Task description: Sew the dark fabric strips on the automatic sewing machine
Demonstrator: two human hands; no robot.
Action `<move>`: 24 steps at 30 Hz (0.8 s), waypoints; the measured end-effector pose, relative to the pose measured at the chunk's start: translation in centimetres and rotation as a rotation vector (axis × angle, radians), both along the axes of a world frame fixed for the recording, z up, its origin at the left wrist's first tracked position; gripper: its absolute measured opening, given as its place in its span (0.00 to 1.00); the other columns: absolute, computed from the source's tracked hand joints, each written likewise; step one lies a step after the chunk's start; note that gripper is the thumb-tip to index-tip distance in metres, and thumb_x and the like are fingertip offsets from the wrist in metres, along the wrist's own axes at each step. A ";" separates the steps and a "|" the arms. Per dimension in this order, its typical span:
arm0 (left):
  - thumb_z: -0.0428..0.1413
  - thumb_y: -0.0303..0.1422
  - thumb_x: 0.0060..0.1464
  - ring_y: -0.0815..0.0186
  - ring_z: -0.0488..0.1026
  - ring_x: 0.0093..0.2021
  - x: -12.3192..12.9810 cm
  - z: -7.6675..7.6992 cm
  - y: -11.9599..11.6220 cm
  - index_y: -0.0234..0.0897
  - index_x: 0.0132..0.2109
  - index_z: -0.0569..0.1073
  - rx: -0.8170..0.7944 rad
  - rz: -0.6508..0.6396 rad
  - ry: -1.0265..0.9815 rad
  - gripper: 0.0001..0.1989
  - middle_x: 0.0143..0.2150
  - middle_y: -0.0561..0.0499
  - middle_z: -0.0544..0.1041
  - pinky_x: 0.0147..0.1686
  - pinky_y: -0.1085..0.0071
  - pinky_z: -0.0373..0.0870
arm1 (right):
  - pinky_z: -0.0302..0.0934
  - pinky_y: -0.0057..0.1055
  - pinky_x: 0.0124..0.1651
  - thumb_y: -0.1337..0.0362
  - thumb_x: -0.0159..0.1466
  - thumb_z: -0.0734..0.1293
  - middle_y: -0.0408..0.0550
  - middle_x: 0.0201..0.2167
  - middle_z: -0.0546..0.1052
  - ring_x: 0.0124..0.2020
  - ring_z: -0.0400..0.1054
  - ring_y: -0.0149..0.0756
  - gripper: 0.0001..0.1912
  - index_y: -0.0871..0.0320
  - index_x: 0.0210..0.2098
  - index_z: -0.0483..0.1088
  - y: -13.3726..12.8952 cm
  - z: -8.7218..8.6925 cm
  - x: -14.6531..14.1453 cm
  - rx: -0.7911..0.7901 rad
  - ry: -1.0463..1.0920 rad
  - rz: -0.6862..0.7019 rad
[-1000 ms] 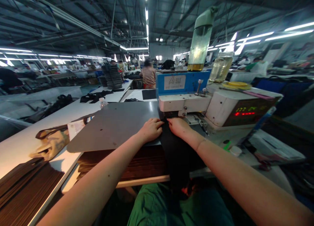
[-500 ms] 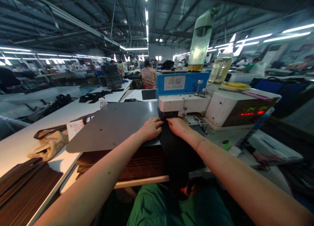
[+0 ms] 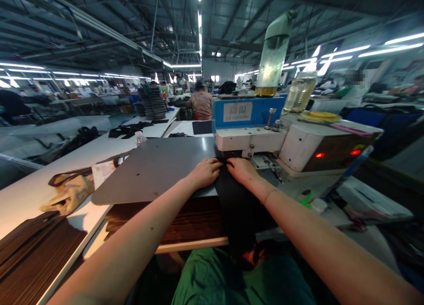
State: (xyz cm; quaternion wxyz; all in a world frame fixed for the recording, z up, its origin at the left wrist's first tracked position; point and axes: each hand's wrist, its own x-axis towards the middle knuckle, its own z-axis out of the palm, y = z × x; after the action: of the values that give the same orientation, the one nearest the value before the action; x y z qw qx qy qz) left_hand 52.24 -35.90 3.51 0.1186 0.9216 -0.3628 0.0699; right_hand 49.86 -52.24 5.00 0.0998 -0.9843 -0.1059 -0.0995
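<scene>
A long black fabric strip [image 3: 236, 207] runs from under the head of a blue-and-white machine [image 3: 248, 140] down over the table edge to my lap. On the strip's left edge, just in front of the machine head, my left hand [image 3: 206, 172] has its fingers curled and closed. My right hand [image 3: 241, 169] pinches the strip from the right, its fingertips close to those of the left. A grey metal plate [image 3: 155, 170] lies beneath my left hand and wrist. The machine head hides the strip's far end.
Brown layered material [image 3: 192, 223] is stacked under the plate. At the left are a tan cloth bundle [image 3: 71, 192] and a dark pile of pieces [image 3: 39, 252]. A tall bottle [image 3: 273, 62] and a jar [image 3: 299, 93] stand on the machine. Another person [image 3: 199, 105] is farther back.
Both hands stay nearly in place at the strip. The lit red digits on the machine's display have changed. The whole view has shifted slightly.
</scene>
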 end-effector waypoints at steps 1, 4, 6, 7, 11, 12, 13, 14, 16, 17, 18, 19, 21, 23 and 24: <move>0.42 0.31 0.58 0.60 0.60 0.56 0.0 0.0 0.0 0.33 0.55 0.66 -0.004 -0.002 -0.001 0.20 0.56 0.44 0.65 0.57 0.64 0.56 | 0.61 0.32 0.45 0.63 0.62 0.55 0.54 0.43 0.75 0.43 0.69 0.41 0.17 0.61 0.46 0.69 0.0 -0.1 0.0 -0.001 0.002 -0.010; 0.43 0.32 0.58 0.60 0.61 0.55 -0.1 0.0 0.0 0.33 0.54 0.67 -0.013 -0.007 -0.015 0.19 0.55 0.44 0.65 0.57 0.65 0.56 | 0.60 0.31 0.44 0.64 0.62 0.56 0.53 0.42 0.75 0.42 0.69 0.40 0.16 0.59 0.45 0.70 0.2 -0.2 0.1 -0.003 0.014 -0.045; 0.43 0.33 0.58 0.60 0.62 0.55 -0.1 0.0 0.0 0.34 0.54 0.67 -0.016 -0.010 -0.021 0.19 0.55 0.44 0.66 0.56 0.66 0.56 | 0.60 0.31 0.44 0.65 0.62 0.56 0.52 0.42 0.75 0.42 0.69 0.39 0.16 0.58 0.45 0.70 0.2 -0.2 0.2 -0.003 0.016 -0.049; 0.44 0.33 0.58 0.61 0.62 0.55 -0.1 -0.1 0.0 0.33 0.54 0.67 -0.019 -0.011 -0.023 0.19 0.55 0.44 0.66 0.56 0.66 0.56 | 0.60 0.30 0.44 0.65 0.62 0.56 0.52 0.42 0.75 0.42 0.69 0.39 0.16 0.58 0.44 0.70 0.2 -0.3 0.2 -0.002 0.012 -0.044; 0.44 0.33 0.58 0.61 0.62 0.55 0.0 -0.2 0.0 0.33 0.54 0.67 -0.028 -0.011 -0.035 0.19 0.55 0.43 0.66 0.56 0.66 0.56 | 0.60 0.30 0.44 0.65 0.62 0.56 0.52 0.42 0.76 0.42 0.70 0.39 0.16 0.59 0.43 0.71 0.2 -0.4 0.3 0.003 -0.002 -0.036; 0.44 0.33 0.58 0.61 0.62 0.55 0.0 -0.2 0.0 0.33 0.54 0.67 -0.029 -0.011 -0.035 0.19 0.55 0.43 0.66 0.57 0.66 0.56 | 0.60 0.30 0.44 0.65 0.62 0.56 0.52 0.42 0.76 0.42 0.70 0.39 0.16 0.59 0.43 0.71 0.2 -0.4 0.3 0.002 -0.004 -0.035; 0.44 0.33 0.58 0.61 0.62 0.55 0.0 -0.3 0.0 0.33 0.54 0.67 -0.028 -0.011 -0.033 0.19 0.54 0.43 0.66 0.57 0.67 0.56 | 0.60 0.30 0.44 0.65 0.62 0.56 0.52 0.42 0.76 0.42 0.70 0.39 0.16 0.59 0.43 0.71 0.2 -0.4 0.3 0.001 -0.007 -0.033; 0.44 0.33 0.58 0.61 0.62 0.55 0.0 -0.3 0.0 0.33 0.54 0.67 -0.028 -0.011 -0.031 0.19 0.54 0.43 0.66 0.57 0.67 0.56 | 0.60 0.30 0.44 0.65 0.62 0.56 0.53 0.42 0.76 0.42 0.70 0.39 0.16 0.59 0.43 0.71 0.2 -0.5 0.3 -0.001 -0.009 -0.032; 0.44 0.33 0.58 0.61 0.62 0.55 0.0 -0.3 0.0 0.34 0.54 0.67 -0.030 -0.013 -0.030 0.19 0.55 0.44 0.66 0.57 0.67 0.56 | 0.60 0.30 0.44 0.66 0.62 0.56 0.53 0.42 0.76 0.42 0.70 0.39 0.16 0.59 0.43 0.71 0.2 -0.5 0.3 -0.006 -0.015 -0.028; 0.44 0.33 0.58 0.62 0.62 0.55 -0.1 -0.3 0.0 0.34 0.54 0.67 -0.033 -0.015 -0.031 0.19 0.55 0.44 0.66 0.57 0.67 0.56 | 0.60 0.30 0.44 0.66 0.62 0.56 0.53 0.42 0.76 0.42 0.70 0.39 0.16 0.59 0.43 0.71 0.2 -0.5 0.3 -0.008 -0.017 -0.028; 0.44 0.33 0.58 0.62 0.62 0.55 -0.1 -0.2 0.0 0.34 0.54 0.67 -0.034 -0.017 -0.029 0.19 0.55 0.44 0.66 0.57 0.67 0.56 | 0.60 0.29 0.44 0.66 0.62 0.56 0.53 0.42 0.76 0.42 0.70 0.39 0.16 0.60 0.43 0.71 0.2 -0.5 0.3 -0.011 -0.018 -0.029; 0.44 0.33 0.58 0.62 0.62 0.55 -0.1 -0.2 0.0 0.34 0.54 0.67 -0.035 -0.018 -0.028 0.19 0.55 0.44 0.66 0.57 0.67 0.55 | 0.60 0.29 0.44 0.66 0.62 0.56 0.53 0.42 0.76 0.42 0.70 0.39 0.16 0.60 0.43 0.71 0.2 -0.5 0.3 -0.014 -0.020 -0.032; 0.44 0.33 0.58 0.62 0.61 0.55 -0.2 -0.1 0.0 0.33 0.54 0.67 -0.033 -0.017 -0.025 0.19 0.55 0.44 0.66 0.57 0.67 0.55 | 0.59 0.29 0.43 0.66 0.62 0.56 0.53 0.42 0.76 0.42 0.69 0.39 0.16 0.60 0.43 0.71 0.2 -0.5 0.3 -0.020 -0.022 -0.034; 0.44 0.33 0.58 0.62 0.61 0.55 -0.3 0.0 0.0 0.33 0.54 0.67 -0.030 -0.016 -0.023 0.19 0.55 0.44 0.66 0.57 0.67 0.55 | 0.59 0.30 0.43 0.66 0.62 0.56 0.53 0.42 0.76 0.42 0.69 0.39 0.16 0.60 0.43 0.71 0.2 -0.6 0.3 -0.023 -0.025 -0.033; 0.44 0.33 0.58 0.62 0.61 0.55 -0.3 0.0 0.0 0.33 0.54 0.67 -0.028 -0.016 -0.024 0.19 0.55 0.44 0.66 0.57 0.67 0.55 | 0.59 0.30 0.43 0.66 0.62 0.55 0.53 0.41 0.76 0.41 0.70 0.39 0.16 0.60 0.43 0.71 0.2 -0.6 0.3 -0.023 -0.026 -0.032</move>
State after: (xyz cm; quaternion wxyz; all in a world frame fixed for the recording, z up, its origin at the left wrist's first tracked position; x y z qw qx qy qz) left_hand 51.94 -35.91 3.50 0.1279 0.9160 -0.3707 0.0849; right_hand 50.14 -52.04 4.43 0.0854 -0.9856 -0.0927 -0.1128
